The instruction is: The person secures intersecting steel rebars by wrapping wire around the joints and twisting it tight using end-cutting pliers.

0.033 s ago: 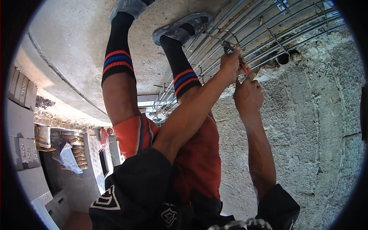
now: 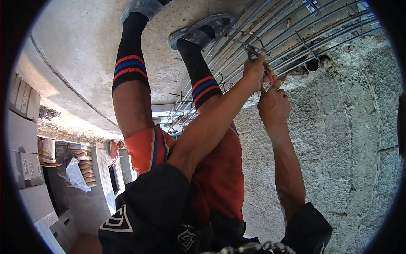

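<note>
Both my hands meet at the steel rebar cage [image 2: 292, 31], by its edge along the rough wall. My right hand [image 2: 275, 103] is closed on the handles of pincers [image 2: 270, 77] with a red grip; their other handle shows only in part. Just above, my left hand [image 2: 253, 73] has its fingers curled in, close to the dark metal jaws and a thin bar of the cage. Whether it grips the tool, a wire or a bar is hidden by the fingers.
A rough grey block wall [image 2: 321, 148] rises close on the right, with a pipe opening [image 2: 312, 65] beside the bars. My sandalled foot [image 2: 198, 34] stands against the cage on the concrete floor [image 2: 84, 51]. Stacked blocks [image 2: 25, 131] and piled bags [image 2: 86, 167] are at the left.
</note>
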Motion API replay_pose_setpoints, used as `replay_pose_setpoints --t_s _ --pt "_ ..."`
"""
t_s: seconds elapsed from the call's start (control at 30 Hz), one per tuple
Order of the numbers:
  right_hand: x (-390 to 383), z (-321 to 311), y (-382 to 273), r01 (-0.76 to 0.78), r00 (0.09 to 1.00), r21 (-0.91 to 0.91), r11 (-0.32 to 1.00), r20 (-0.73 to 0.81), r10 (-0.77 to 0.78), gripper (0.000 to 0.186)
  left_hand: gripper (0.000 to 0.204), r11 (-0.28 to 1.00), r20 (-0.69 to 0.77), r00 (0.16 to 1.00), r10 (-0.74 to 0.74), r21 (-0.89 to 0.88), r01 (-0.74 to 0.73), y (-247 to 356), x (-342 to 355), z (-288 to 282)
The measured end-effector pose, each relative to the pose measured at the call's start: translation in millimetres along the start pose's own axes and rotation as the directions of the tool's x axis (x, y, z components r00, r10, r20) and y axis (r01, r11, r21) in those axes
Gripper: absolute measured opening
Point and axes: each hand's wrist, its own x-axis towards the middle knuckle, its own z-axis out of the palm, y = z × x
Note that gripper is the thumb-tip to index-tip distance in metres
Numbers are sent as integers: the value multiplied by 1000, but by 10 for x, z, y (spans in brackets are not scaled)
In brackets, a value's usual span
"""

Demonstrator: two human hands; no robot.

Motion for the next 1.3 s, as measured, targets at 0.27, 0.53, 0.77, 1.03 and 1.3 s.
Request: replay_pose_setpoints --t_s 0.27,0.53,0.77,1.03,1.3 --pt "-132 147 72 68 977 35 997 -203 -60 57 36 1000 -23 1000 5 12 -5 16 -177 60" --pt "-144 307 108 163 941 -17 986 -297 -161 82 43 1000 160 987 -10 8 9 42 -191 -102" --pt "-172 143 141 210 940 112 971 -297 -169 87 51 989 280 951 -133 106 107 111 -257 -143" --pt "-57 66 265 267 945 235 935 -255 -206 91 52 973 304 933 -192 179 142 137 -276 -223" --pt "-15 -41 278 317 944 219 923 -173 -283 107 46 979 326 928 -180 150 137 109 -276 -219"
